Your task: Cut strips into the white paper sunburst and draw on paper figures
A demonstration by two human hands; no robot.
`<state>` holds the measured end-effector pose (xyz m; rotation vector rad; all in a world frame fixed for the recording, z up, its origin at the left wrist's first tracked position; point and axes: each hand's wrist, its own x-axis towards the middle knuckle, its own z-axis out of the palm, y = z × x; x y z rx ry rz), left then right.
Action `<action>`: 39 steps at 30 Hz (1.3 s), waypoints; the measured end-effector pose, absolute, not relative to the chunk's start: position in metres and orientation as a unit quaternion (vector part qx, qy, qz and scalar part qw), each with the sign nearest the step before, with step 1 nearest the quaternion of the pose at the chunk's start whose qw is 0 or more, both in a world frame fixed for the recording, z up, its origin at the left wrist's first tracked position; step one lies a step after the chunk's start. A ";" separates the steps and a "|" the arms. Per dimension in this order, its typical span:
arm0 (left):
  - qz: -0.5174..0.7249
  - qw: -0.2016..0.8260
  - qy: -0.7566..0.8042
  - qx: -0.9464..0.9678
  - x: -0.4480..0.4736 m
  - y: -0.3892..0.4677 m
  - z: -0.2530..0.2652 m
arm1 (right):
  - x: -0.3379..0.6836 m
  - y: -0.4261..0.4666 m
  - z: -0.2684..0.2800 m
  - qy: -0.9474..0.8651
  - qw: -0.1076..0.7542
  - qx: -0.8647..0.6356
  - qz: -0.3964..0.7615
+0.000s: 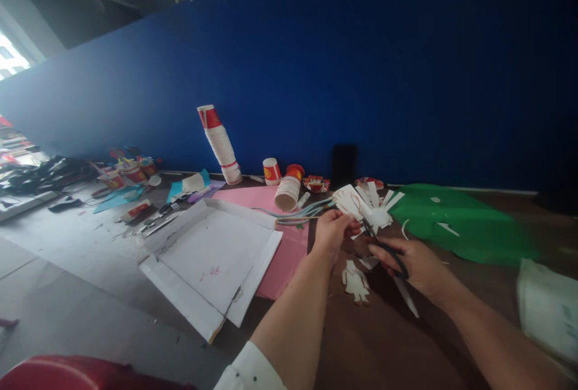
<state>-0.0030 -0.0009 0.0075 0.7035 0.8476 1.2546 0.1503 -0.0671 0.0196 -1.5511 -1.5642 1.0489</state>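
left hand pinching white paper cutout | right hand gripping scissors, blades meeting cutout | pink sheet lying left, green sheet lying right

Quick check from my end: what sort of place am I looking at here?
Probably a craft worktable set on a floor against a blue wall. The left hand holds a cut paper cup, the right hand works scissors, and a stack of paper cups and pink paper lie about.
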 end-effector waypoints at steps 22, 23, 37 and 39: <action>0.549 0.663 0.391 0.326 -0.004 -0.002 0.008 | 0.154 -0.064 0.009 -0.593 0.343 -0.589 0.428; 0.548 0.661 0.393 0.330 -0.004 -0.002 0.008 | 0.155 -0.064 0.009 -0.593 0.344 -0.588 0.429; 0.535 0.650 0.400 0.363 -0.004 -0.002 0.005 | 0.156 -0.066 0.016 -0.598 0.344 -0.591 0.417; 0.532 0.646 0.405 0.368 -0.004 -0.002 0.005 | 0.155 -0.066 0.017 -0.596 0.345 -0.593 0.417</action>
